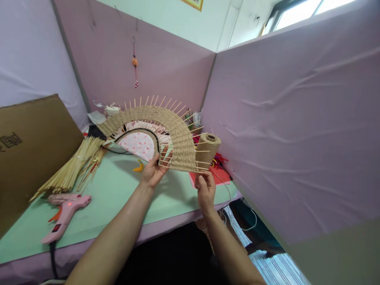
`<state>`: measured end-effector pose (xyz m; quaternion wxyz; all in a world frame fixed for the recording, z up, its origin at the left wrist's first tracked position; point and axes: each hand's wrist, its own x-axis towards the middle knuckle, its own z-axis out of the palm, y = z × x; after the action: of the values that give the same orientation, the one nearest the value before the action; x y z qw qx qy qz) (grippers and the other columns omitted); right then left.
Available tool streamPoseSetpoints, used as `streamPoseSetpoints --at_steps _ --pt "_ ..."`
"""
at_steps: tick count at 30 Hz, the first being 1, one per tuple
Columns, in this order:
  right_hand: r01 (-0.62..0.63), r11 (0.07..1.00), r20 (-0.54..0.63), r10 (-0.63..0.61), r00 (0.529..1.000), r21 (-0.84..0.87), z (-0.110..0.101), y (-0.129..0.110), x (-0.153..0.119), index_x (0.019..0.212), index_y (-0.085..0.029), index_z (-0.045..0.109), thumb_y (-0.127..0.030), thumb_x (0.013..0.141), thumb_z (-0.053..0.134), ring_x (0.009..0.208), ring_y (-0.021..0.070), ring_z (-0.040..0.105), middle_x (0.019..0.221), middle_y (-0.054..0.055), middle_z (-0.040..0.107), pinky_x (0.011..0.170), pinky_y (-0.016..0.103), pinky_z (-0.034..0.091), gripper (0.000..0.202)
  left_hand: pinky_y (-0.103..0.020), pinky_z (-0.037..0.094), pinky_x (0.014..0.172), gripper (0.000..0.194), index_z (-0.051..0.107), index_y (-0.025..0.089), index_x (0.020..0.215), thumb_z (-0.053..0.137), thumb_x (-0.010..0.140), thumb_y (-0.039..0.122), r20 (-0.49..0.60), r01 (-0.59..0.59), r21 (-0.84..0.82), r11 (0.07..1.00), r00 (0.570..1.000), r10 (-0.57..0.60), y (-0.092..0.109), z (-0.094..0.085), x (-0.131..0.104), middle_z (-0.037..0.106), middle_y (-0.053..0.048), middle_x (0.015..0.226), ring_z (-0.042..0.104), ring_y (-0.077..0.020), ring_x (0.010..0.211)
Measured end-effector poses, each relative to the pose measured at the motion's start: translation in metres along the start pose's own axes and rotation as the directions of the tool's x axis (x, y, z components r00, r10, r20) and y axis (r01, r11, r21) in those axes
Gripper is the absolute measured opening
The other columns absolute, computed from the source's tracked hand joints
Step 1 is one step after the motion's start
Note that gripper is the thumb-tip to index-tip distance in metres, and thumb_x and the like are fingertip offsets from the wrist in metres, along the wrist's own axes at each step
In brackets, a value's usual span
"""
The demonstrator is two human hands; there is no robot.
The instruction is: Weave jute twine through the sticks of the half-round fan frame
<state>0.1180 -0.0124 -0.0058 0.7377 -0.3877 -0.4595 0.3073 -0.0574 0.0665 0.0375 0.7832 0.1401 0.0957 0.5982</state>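
A half-round woven fan (181,138) of tan twine over thin sticks is held up above the table. Bare stick ends jut out along its outer rim. Its inner half-disc (138,145) is white cloth with pink spots, bordered by a black cord. My left hand (153,172) grips the fan from below, beside the half-disc, thumb in front. At the fan's lower right corner, my right hand (205,190) is closed in a pinch at the outermost stick ends; whether twine is also between the fingers I cannot tell. Just behind that corner stands a twine roll (209,148).
On the green tabletop (118,209) lie a pink glue gun (67,213) with its light on, a bundle of thin sticks (71,166) and a small yellow object (138,166). A cardboard sheet (32,150) leans at left. Red sheets (218,176) lie at right, by the wall.
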Motion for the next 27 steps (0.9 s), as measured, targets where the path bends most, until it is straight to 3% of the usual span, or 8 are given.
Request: streamPoseSetpoints --at_steps 8,12,15,19,23,27 --pt "-0.133 0.99 -0.097 0.129 0.987 -0.04 0.016 -0.005 0.007 0.077 -0.019 0.053 -0.046 0.081 0.065 0.048 0.0063 0.031 0.056 -0.008 0.039 0.045 0.021 0.027 0.029 -0.031 0.052 0.094 0.045 0.043 0.014 0.142 0.031 0.099 0.017 -0.013 -0.025 0.035 0.999 1.0 0.026 -0.002 0.002 -0.002 0.072 -0.01 0.113 0.068 -0.0188 0.104" --pt "-0.222 0.975 -0.032 0.222 0.975 0.011 0.013 -0.003 0.007 0.079 -0.019 0.053 -0.046 0.077 0.068 0.045 0.0057 0.029 0.056 -0.009 0.04 0.043 0.021 0.025 0.031 -0.03 0.053 0.092 0.044 0.045 0.015 0.141 0.032 0.099 0.016 0.008 -0.03 0.058 0.998 1.0 0.03 -0.002 0.005 -0.004 0.072 -0.01 0.113 0.068 -0.0187 0.103" --pt "-0.204 0.976 0.017 0.204 0.979 0.074 0.007 -0.004 0.007 0.08 -0.02 0.053 -0.043 0.079 0.066 0.046 0.0054 0.03 0.058 -0.008 0.04 0.044 0.02 0.025 0.027 -0.03 0.052 0.093 0.045 0.045 0.015 0.141 0.033 0.098 0.016 0.013 -0.031 0.054 0.998 0.999 0.031 0.0 0.005 -0.004 0.071 -0.01 0.114 0.068 -0.0186 0.104" --pt "-0.132 0.989 -0.059 0.137 0.989 0.072 0.008 -0.005 0.006 0.076 -0.02 0.051 -0.042 0.083 0.063 0.046 0.0056 0.029 0.055 -0.009 0.036 0.044 0.02 0.025 0.026 -0.03 0.052 0.094 0.045 0.045 0.016 0.141 0.033 0.098 0.017 0.004 -0.03 0.043 0.999 1.0 0.029 -0.001 0.004 -0.004 0.071 -0.009 0.114 0.068 -0.0179 0.104" --pt "-0.182 0.979 -0.077 0.189 0.979 0.089 0.018 -0.003 0.005 0.078 -0.02 0.05 -0.042 0.078 0.069 0.045 0.0055 0.029 0.056 -0.01 0.037 0.043 0.02 0.026 0.028 -0.029 0.053 0.091 0.045 0.044 0.017 0.142 0.032 0.099 0.016 0.011 -0.004 0.048 0.999 1.0 0.004 -0.003 0.006 -0.006 0.072 -0.008 0.113 0.068 -0.0171 0.102" --pt "-0.228 0.964 -0.002 0.23 0.973 0.138 0.017 -0.004 0.004 0.082 -0.021 0.052 -0.039 0.076 0.07 0.046 0.0053 0.029 0.058 -0.01 0.038 0.043 0.019 0.024 0.027 -0.03 0.053 0.09 0.045 0.043 0.016 0.142 0.03 0.099 0.017 0.004 -0.012 0.051 0.999 1.0 0.012 -0.003 0.007 -0.006 0.072 -0.009 0.112 0.069 -0.0173 0.1"
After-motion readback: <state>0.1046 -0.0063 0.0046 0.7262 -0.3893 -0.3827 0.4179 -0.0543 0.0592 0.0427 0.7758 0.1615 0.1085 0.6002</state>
